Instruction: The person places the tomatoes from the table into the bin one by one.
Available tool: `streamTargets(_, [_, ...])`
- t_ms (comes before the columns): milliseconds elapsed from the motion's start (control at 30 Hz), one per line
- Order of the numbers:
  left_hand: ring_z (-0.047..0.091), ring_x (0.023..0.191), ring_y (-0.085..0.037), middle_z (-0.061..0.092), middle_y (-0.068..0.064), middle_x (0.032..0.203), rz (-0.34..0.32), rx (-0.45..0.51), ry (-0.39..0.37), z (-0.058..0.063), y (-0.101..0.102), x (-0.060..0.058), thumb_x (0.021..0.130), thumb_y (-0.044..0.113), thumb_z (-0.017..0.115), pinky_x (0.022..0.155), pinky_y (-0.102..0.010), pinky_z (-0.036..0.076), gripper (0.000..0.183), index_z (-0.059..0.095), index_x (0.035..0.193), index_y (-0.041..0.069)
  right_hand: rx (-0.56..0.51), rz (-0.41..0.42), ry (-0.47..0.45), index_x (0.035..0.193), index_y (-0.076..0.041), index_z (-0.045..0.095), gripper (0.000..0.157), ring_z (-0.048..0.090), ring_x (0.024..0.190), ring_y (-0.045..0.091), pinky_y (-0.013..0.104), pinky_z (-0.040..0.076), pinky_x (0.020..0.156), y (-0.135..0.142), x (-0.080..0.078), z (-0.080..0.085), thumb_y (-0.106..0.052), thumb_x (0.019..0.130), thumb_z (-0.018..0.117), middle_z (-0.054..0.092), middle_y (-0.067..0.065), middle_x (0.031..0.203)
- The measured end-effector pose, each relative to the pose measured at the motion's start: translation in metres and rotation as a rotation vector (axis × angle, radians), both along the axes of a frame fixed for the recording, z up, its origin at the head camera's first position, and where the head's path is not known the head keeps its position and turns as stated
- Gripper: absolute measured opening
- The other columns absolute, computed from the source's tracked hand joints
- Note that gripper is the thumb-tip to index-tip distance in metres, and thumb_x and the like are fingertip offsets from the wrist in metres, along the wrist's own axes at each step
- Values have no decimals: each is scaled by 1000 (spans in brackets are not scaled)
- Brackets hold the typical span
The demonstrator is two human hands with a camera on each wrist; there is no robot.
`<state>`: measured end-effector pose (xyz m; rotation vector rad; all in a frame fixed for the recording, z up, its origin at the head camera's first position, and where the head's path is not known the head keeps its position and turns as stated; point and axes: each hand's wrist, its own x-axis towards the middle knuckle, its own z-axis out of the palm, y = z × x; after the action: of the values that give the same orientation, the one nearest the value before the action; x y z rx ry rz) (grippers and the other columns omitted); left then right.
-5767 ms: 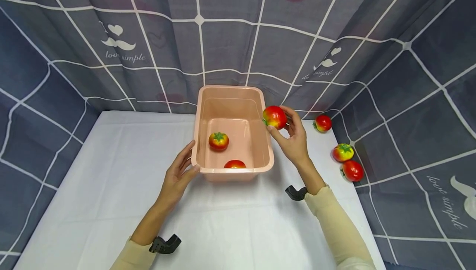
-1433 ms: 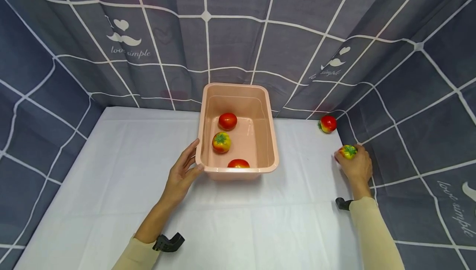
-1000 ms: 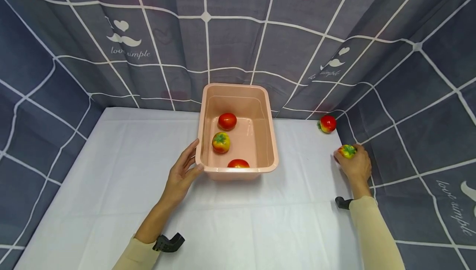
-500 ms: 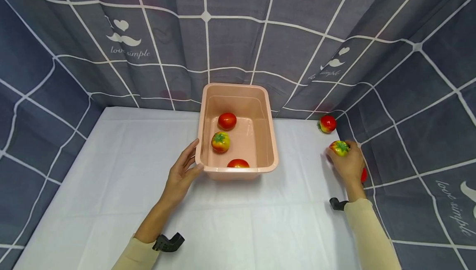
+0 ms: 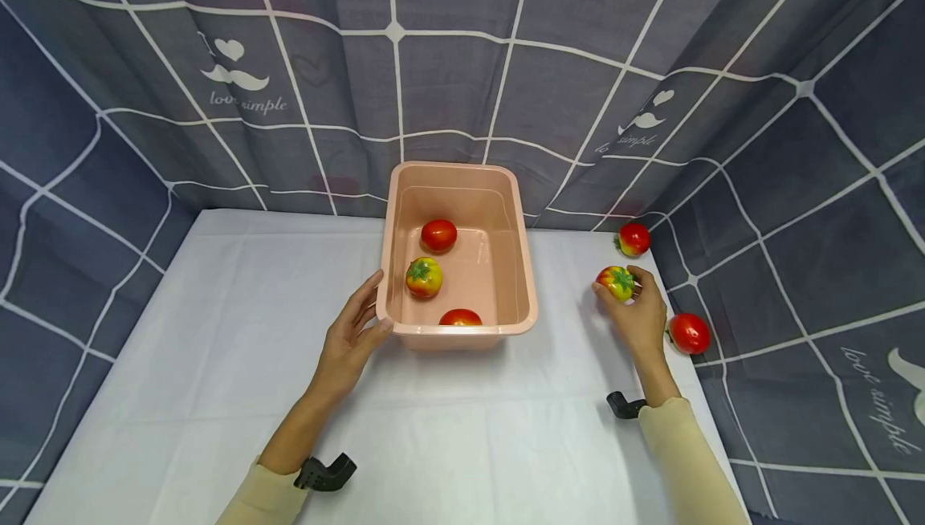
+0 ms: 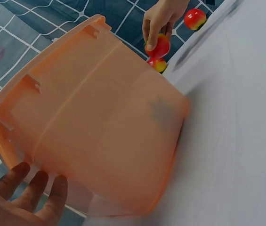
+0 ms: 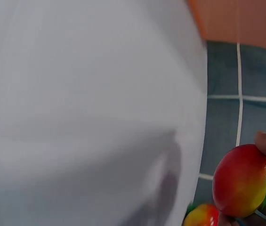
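Note:
My right hand (image 5: 639,316) pinches a yellow-red tomato (image 5: 616,282) with a green leafy top, lifted over the right side of the table. In the right wrist view its red-yellow side (image 7: 241,181) faces the camera, thumb at the top. My left hand (image 5: 350,340) holds the front left corner of a pink plastic bin (image 5: 462,331), thumb on the front, fingers along the left wall (image 6: 90,127). Inside the bin lie a red tomato (image 5: 438,236), a yellow-green one (image 5: 424,278) and another red one (image 5: 460,318), partly hidden by the front rim.
Two more tomatoes rest at the table's right edge: one near the back corner (image 5: 633,239), one further forward (image 5: 689,334). A white cloth covers the table (image 5: 462,437). Grey checked curtain (image 5: 448,83) encloses the back and both sides. Each wrist carries a black mount (image 5: 325,473).
A tomato my right hand held beside the bin earlier is now inside. That hand then took the yellow-red tomato from the right edge and moved it left. My left hand stays on the bin.

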<state>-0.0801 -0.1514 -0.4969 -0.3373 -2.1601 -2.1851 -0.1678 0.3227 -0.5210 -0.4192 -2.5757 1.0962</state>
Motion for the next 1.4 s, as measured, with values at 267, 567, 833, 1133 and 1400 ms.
streamTargets(267, [54, 143, -6, 37, -22, 171, 6, -8, -3, -2, -1, 2, 106, 2, 62, 110, -14, 53, 73, 34, 170, 26, -84, 42, 44, 150, -9, 56, 74, 63, 127, 40, 55, 53, 113, -38, 8, 0, -38, 90, 88, 64, 20, 147])
streamTargets(567, [54, 145, -10, 40, -15, 171, 14, -1, -4, -2, -1, 2, 107, 2, 62, 110, -15, 54, 73, 35, 170, 26, -169, 105, 99, 146, -9, 60, 73, 67, 121, 36, 45, 56, 107, -75, 15, -2, -34, 86, 93, 67, 17, 141])
streamTargets(833, [54, 143, -4, 41, -15, 170, 20, -16, 0, -3, -1, 0, 107, 2, 61, 109, -15, 54, 72, 35, 170, 25, -211, 138, 154, 144, -9, 63, 71, 69, 120, 33, 18, 53, 97, -95, 21, -2, -31, 85, 95, 69, 14, 141])
streamTargets(1133, [55, 142, -5, 41, -18, 169, 13, 2, -1, -1, -1, 1, 107, 1, 61, 108, -15, 55, 72, 34, 170, 24, -210, 140, 178, 144, -9, 63, 70, 68, 120, 33, 45, 59, 103, -99, 22, 3, -30, 85, 94, 68, 14, 140])
streamTargets(1400, [54, 143, -5, 41, -15, 170, 12, 0, -4, -1, 0, 0, 107, 2, 61, 109, -15, 55, 72, 35, 170, 25, -190, 129, 208, 145, -11, 62, 69, 68, 120, 27, 10, 50, 96, -101, 24, 17, -34, 87, 92, 68, 11, 141])
